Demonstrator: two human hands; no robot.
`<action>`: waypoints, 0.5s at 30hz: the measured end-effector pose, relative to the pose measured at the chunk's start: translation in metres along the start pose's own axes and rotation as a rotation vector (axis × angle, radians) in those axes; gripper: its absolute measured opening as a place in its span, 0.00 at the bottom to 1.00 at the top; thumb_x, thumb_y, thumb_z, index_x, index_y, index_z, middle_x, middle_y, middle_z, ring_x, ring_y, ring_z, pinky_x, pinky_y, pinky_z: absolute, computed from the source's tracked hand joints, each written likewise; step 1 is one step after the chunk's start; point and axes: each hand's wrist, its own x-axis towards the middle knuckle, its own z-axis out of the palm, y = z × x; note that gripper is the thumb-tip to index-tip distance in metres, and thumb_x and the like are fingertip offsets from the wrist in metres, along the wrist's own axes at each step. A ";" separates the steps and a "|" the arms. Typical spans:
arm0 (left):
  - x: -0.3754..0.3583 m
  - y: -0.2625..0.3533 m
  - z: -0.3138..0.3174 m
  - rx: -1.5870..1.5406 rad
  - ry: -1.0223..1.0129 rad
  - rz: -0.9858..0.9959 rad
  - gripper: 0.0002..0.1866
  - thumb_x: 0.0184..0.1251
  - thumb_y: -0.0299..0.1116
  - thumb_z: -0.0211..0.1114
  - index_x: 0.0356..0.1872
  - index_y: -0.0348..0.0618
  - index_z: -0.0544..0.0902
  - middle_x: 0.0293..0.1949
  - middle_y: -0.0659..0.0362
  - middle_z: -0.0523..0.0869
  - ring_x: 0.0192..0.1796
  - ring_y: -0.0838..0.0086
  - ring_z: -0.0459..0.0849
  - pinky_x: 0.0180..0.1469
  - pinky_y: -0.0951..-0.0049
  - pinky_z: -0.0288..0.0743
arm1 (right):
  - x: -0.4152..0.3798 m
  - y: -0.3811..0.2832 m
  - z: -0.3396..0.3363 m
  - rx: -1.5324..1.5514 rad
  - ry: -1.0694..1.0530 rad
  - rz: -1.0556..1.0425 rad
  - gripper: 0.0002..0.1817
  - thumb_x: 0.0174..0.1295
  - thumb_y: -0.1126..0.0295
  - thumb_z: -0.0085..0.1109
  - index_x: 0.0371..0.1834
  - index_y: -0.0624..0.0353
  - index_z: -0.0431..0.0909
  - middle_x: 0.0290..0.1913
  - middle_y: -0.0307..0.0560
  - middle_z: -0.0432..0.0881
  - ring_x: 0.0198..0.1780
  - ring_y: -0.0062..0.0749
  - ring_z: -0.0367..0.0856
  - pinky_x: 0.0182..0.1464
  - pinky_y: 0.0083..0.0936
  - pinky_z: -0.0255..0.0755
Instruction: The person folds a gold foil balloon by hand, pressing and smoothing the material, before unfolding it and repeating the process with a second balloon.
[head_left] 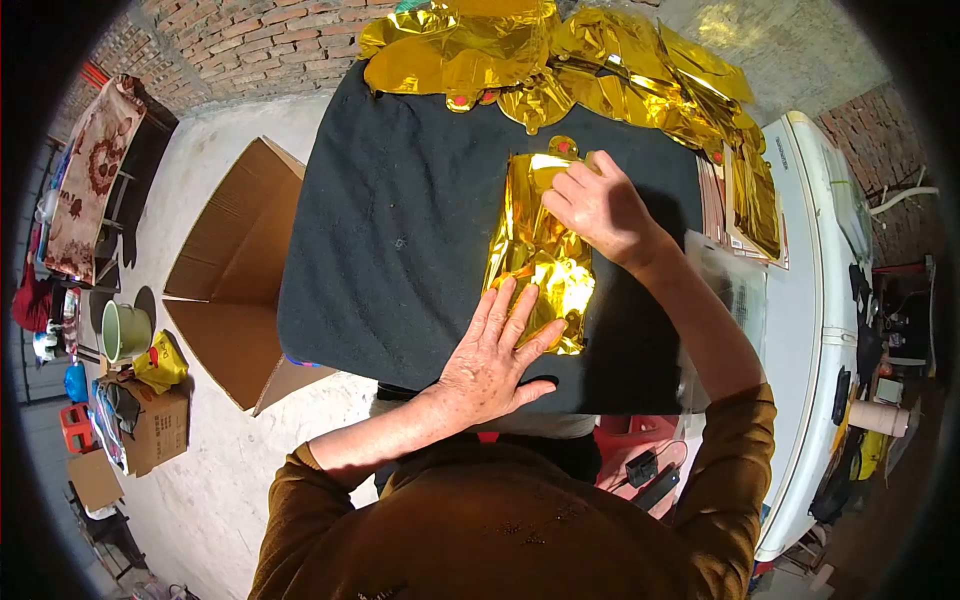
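Observation:
A folded gold foil balloon (535, 225) lies flat on a table with a dark cloth (390, 210). It has a small tab with a red mark at its far end. My left hand (490, 360) rests palm down on the near part of the balloon, fingers spread. At the far right corner, my right hand (603, 212) is closed, its curled fingers pinching the foil edge. The exact grip is partly hidden by the fingers. More gold foil balloons (460, 50) lie heaped along the table's far edge.
An open cardboard box (235, 270) stands left of the table. To the right are a stack of flat packets (715, 190), a clear plastic bag (725, 280) and a long white appliance (800, 300). A green bucket (125, 332) and a filled carton (155, 425) sit at far left.

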 end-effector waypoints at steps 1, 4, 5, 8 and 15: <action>0.000 0.000 0.000 0.001 -0.003 0.000 0.44 0.74 0.70 0.58 0.85 0.61 0.67 0.85 0.37 0.55 0.86 0.34 0.50 0.86 0.35 0.48 | 0.000 -0.002 0.001 -0.027 -0.008 0.024 0.07 0.53 0.66 0.66 0.30 0.50 0.77 0.34 0.36 0.79 0.43 0.31 0.81 0.48 0.35 0.71; 0.000 0.000 0.000 -0.004 0.003 0.001 0.44 0.75 0.70 0.58 0.85 0.61 0.67 0.85 0.37 0.55 0.87 0.34 0.50 0.86 0.36 0.47 | -0.002 -0.004 0.021 -0.071 0.013 0.084 0.07 0.55 0.65 0.67 0.30 0.48 0.77 0.34 0.35 0.78 0.42 0.31 0.80 0.44 0.33 0.68; 0.000 0.000 0.000 -0.006 0.004 0.000 0.43 0.75 0.70 0.58 0.85 0.61 0.67 0.85 0.37 0.55 0.87 0.34 0.50 0.86 0.36 0.47 | -0.005 -0.004 0.025 -0.093 0.000 0.100 0.06 0.55 0.65 0.66 0.30 0.47 0.77 0.33 0.34 0.78 0.42 0.31 0.80 0.44 0.33 0.69; 0.000 0.000 0.000 -0.006 0.003 -0.001 0.43 0.76 0.70 0.57 0.85 0.60 0.67 0.86 0.37 0.55 0.87 0.35 0.50 0.86 0.36 0.47 | 0.002 -0.009 0.017 -0.148 -0.024 0.141 0.06 0.57 0.66 0.66 0.31 0.46 0.77 0.33 0.34 0.77 0.42 0.30 0.81 0.45 0.33 0.69; -0.001 0.000 0.000 -0.008 0.005 0.000 0.44 0.76 0.70 0.57 0.85 0.60 0.67 0.86 0.36 0.54 0.87 0.35 0.49 0.87 0.37 0.47 | -0.006 -0.012 0.016 -0.043 0.097 0.117 0.06 0.54 0.65 0.67 0.30 0.45 0.78 0.33 0.34 0.77 0.42 0.30 0.79 0.47 0.32 0.69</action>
